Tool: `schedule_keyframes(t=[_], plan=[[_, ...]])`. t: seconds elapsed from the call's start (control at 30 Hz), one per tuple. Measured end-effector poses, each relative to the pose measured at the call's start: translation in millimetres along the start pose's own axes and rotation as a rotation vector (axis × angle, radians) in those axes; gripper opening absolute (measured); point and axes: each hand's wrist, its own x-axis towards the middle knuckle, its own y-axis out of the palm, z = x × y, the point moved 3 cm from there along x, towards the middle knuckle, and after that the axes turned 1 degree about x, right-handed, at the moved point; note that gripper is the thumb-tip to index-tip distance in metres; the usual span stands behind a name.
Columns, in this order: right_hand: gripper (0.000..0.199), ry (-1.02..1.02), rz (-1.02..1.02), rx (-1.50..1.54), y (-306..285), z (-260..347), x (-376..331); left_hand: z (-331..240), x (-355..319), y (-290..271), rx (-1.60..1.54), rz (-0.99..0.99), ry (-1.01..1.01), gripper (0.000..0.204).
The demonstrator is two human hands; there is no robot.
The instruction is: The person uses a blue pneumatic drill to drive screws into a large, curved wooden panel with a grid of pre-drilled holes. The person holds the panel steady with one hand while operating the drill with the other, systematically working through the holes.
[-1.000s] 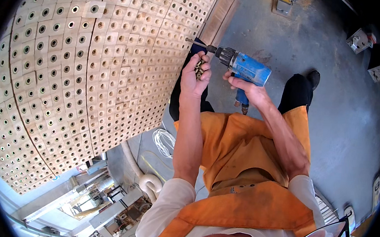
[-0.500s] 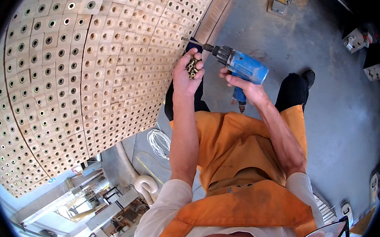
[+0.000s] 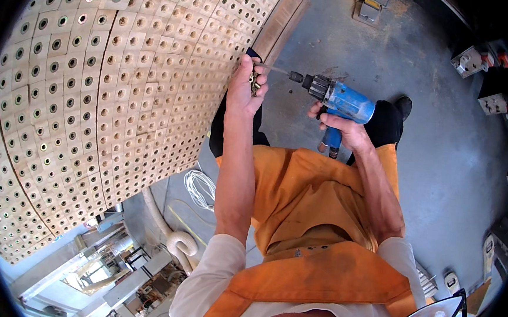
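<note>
My left hand (image 3: 242, 93) is cupped beside the panel's right edge, fingers curled around several small brass-coloured threaded inserts (image 3: 255, 84). In my right hand (image 3: 345, 128) is the grip of a blue pistol-shaped power driver (image 3: 352, 103), held level with its nose toward the left. A long thin bit (image 3: 278, 70) runs from its chuck to my left fingertips; whether the tip touches an insert is hidden there. The large panel of pale wooden blocks (image 3: 146, 92) stands to my left. Metal inserts fill the holes on its left side and some near the top; many middle holes are bare wood.
A brown wooden beam (image 3: 281, 25) borders the panel's far right side. On the floor lie a coil of white cable (image 3: 199, 189) and a beige hose (image 3: 176, 244). Metal fixtures (image 3: 467, 61) stand at the far right; a workbench (image 3: 103, 289) is at lower left.
The driver has moved right and slightly nearer to me, its bit tip now at my left fingertips. My left thumb and fingers have drawn closer together. The whole view has shifted a little.
</note>
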Motion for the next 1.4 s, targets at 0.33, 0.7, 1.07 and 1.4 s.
schedule_keyframes(t=[0.33,0.7,1.07,1.4], plan=[[0.028,-0.05,-0.035,0.016,-4,10,-7,-2,8,22,0.131,0.022,0.004,0.03],[0.03,-0.044,-0.088,-0.092,22,-4,2,-11,18,14,0.1,0.033,0.113,0.029],[0.03,-0.039,-0.094,0.105,41,7,34,0,22,7,-0.223,0.102,0.048,0.024],[0.028,-0.069,-0.091,-0.094,42,9,39,6,3,3,-0.225,0.113,-0.009,0.023]])
